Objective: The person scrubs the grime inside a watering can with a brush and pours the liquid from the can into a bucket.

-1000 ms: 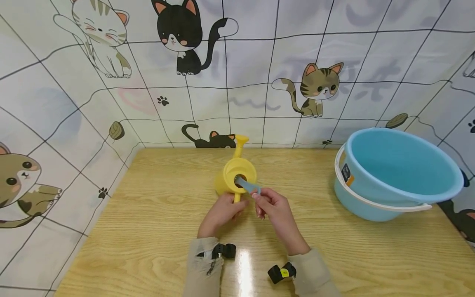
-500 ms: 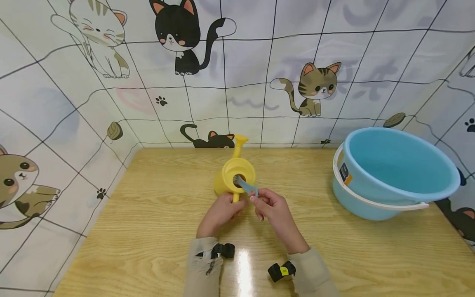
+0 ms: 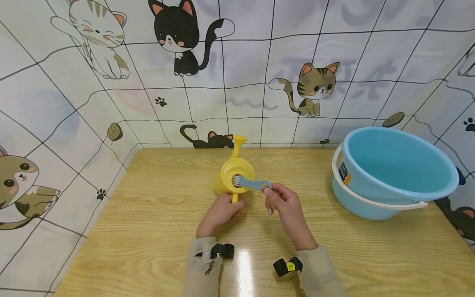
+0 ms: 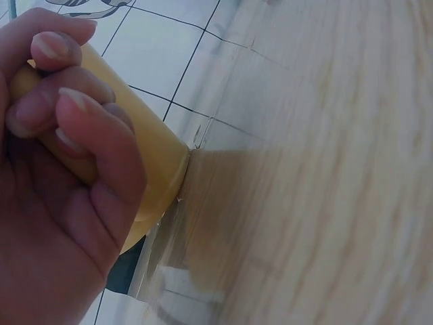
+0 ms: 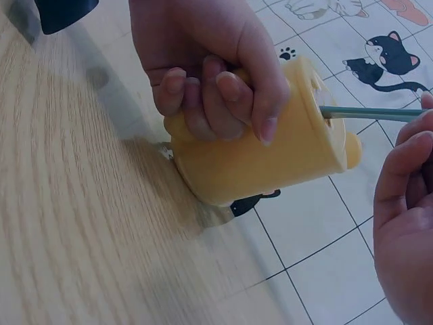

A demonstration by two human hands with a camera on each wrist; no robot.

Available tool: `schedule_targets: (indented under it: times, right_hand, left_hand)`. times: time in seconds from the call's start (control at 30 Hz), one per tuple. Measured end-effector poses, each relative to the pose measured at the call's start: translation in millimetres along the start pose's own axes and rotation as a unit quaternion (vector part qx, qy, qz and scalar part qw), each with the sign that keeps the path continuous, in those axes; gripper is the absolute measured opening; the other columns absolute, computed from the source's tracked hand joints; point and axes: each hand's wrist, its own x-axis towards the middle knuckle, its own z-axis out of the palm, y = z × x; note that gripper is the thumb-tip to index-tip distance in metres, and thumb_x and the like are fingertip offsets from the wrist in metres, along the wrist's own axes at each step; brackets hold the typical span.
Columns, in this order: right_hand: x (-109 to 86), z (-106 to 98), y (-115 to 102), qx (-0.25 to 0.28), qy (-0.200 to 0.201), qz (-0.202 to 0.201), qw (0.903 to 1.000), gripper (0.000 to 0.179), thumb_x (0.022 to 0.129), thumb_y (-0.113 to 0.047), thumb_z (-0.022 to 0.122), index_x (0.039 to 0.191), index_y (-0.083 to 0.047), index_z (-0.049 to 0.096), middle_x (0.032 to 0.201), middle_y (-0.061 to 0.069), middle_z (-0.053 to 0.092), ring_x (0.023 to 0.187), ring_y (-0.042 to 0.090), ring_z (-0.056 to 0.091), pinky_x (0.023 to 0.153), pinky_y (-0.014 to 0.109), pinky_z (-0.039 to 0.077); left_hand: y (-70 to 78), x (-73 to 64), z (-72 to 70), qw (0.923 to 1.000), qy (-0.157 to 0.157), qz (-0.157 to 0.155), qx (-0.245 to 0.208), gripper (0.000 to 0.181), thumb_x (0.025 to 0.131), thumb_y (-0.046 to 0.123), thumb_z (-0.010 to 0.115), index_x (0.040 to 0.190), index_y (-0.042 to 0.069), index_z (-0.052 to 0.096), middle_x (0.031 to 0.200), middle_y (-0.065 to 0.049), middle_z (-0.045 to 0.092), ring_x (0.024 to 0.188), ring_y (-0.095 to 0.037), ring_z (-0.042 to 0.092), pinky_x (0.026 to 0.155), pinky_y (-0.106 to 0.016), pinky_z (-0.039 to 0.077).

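Note:
A yellow toy watering can [image 3: 219, 181] stands on the table, its spout pointing to the back. My left hand [image 3: 221, 212] grips the can's handle, and the left wrist view has its curled fingers [image 4: 88, 112] against the yellow body [image 4: 149, 149]. My right hand [image 3: 285, 208] pinches the ringed end of a small blue toy rake [image 3: 252, 183]. The rake's pronged end lies at the can's round top opening, the handle slanting out to the right. From the right wrist view, the rake's shaft [image 5: 369, 112] reaches from the can's top to my right fingers.
A large light-blue bucket [image 3: 375, 210] with a white handle stands at the right of the wooden table [image 3: 156, 239]. A cat-print cloth [image 3: 245, 74] hangs behind the table and along its sides.
My right hand has moved right and slightly up, drawing the rake partly out of the opening and tilting its handle flatter. The left hand and watering can have stayed in place.

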Motion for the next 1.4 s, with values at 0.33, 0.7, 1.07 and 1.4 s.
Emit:
schedule_targets:
  times: [0.33, 0.7, 1.07, 1.4]
  right_hand:
    - [2.9, 8, 17, 0.037, 0.036, 0.041, 0.9978, 0.027, 0.093, -0.015, 0.044, 0.106, 0.007, 0.052, 0.058, 0.004, 0.044, 0.050, 0.014, 0.042, 0.046, 0.027, 0.038]
    - [1.4, 14, 17, -0.005, -0.003, 0.063, 0.9980, 0.031, 0.091, -0.027, 0.050, 0.108, -0.001, 0.055, 0.061, 0.006, 0.044, 0.053, 0.017, 0.042, 0.049, 0.032, 0.041]
    - [-0.4, 8, 4, 0.069, 0.044, 0.023, 0.9964, 0.027, 0.094, -0.019, 0.043, 0.104, 0.005, 0.053, 0.058, 0.004, 0.042, 0.051, 0.015, 0.041, 0.046, 0.027, 0.038]
    - [3.5, 1, 34, 0.161, 0.033, 0.009, 0.9863, 0.026, 0.096, -0.019, 0.040, 0.090, -0.002, 0.059, 0.064, 0.001, 0.052, 0.052, 0.010, 0.047, 0.044, 0.022, 0.038]
  left_hand:
    - [0.7, 1.0, 0.8, 0.9998, -0.011, 0.017, 0.003, 0.036, 0.084, 0.026, 0.057, 0.057, 0.004, 0.049, 0.047, 0.001, 0.042, 0.040, -0.012, 0.038, 0.039, -0.027, 0.037]
    - [0.8, 2.6, 1.7, 0.9997, -0.010, 0.018, 0.012, 0.034, 0.083, 0.024, 0.057, 0.055, 0.007, 0.048, 0.046, 0.000, 0.041, 0.040, -0.013, 0.039, 0.039, -0.026, 0.035]
    - [-1.5, 0.0, 1.4, 0.9998, -0.001, -0.007, -0.020, 0.036, 0.082, 0.028, 0.059, 0.058, 0.002, 0.051, 0.049, 0.000, 0.044, 0.043, -0.016, 0.040, 0.041, -0.025, 0.036]
    - [-1.9, 0.0, 0.9, 1.0000, 0.001, -0.007, -0.004, 0.036, 0.084, 0.030, 0.058, 0.060, 0.003, 0.053, 0.051, -0.002, 0.047, 0.044, -0.015, 0.042, 0.043, -0.031, 0.041]
